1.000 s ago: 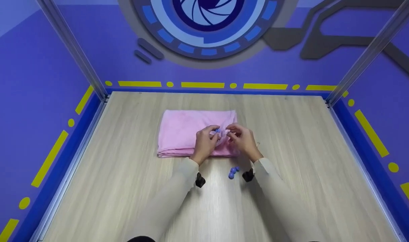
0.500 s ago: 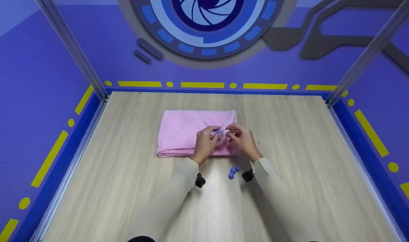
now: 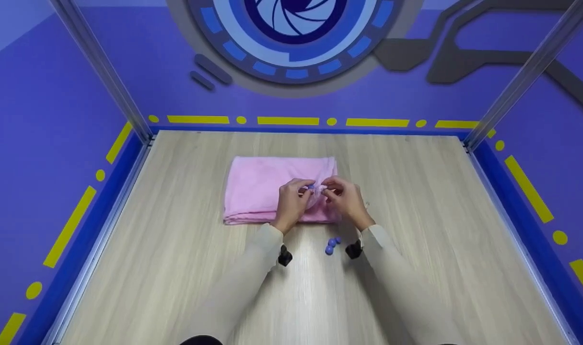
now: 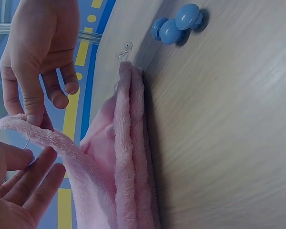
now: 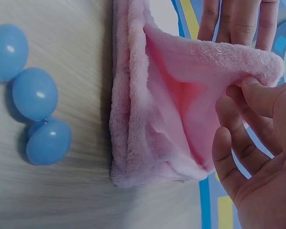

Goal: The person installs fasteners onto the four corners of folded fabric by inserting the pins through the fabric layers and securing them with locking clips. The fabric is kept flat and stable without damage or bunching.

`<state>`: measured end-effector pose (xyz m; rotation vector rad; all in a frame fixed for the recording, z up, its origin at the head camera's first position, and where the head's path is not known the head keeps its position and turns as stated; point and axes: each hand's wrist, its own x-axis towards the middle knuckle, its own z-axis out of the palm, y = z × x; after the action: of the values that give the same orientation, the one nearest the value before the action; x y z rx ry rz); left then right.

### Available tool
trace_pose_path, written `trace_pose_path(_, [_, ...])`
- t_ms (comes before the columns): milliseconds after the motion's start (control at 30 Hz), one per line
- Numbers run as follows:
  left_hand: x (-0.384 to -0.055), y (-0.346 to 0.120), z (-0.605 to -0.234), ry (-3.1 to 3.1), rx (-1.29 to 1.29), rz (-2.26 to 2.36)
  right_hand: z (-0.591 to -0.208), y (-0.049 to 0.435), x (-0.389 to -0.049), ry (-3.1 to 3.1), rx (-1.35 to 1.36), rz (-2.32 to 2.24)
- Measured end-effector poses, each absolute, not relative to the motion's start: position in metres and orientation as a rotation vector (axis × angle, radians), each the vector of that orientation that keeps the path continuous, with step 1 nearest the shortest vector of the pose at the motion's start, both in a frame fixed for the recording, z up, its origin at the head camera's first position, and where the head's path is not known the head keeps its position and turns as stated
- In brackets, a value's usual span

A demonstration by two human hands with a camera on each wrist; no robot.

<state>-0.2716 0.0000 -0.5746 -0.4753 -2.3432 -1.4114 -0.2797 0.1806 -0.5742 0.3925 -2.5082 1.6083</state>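
Walls (image 3: 37,134): blue-purple with yellow dashes, 3 sides of the desk, same as 0.5 s ago.

Desk (image 3: 425,191): pale wood grain, back edge and both side edges in view.

Pink blanket (image 3: 258,184): folded in layers, lying flat, nearer the desk's back edge than the bottom of the head view, well apart from both side edges. No shift since the earlier frames. Near its right end the top layer is pulled up off the layers below; the right wrist view shows the gap under it.

Sleeves (image 3: 243,282): 2, light coloured, reaching in from the desk's front side. Same pose as 0.5 s ago.

Left hand (image 3: 291,202): over the blanket, right of its middle. Thumb and forefinger nearly closed, pinching a small blue piece (image 3: 311,186); other fingers loosely bent. Less of the blue shows than 0.5 s ago.

Right hand (image 3: 348,199): at the blanket's right edge, thumb and fingers closed on the raised fleece edge, remaining fingers loosely curved. Grip unchanged.

Blue knobs (image 3: 332,243): 3, in a cluster on the desk, just off the blanket's front edge near its right corner. Not moved.

Clear piece (image 4: 125,50): on the desk, just beside the blanket's right edge. Shape too small to tell.

Thin pin (image 4: 27,143): at the left fingertips, just beside the fleece edge. Can't tell if it touches.
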Motion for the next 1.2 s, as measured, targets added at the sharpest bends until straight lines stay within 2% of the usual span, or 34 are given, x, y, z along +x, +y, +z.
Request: trace_pose_path(1200, [-0.2660, -0.0035, -0.5693, -2.323, -0.504, -1.422, -0.5681, 0.1772, -0.2770, -2.507, 0.408, 1.544])
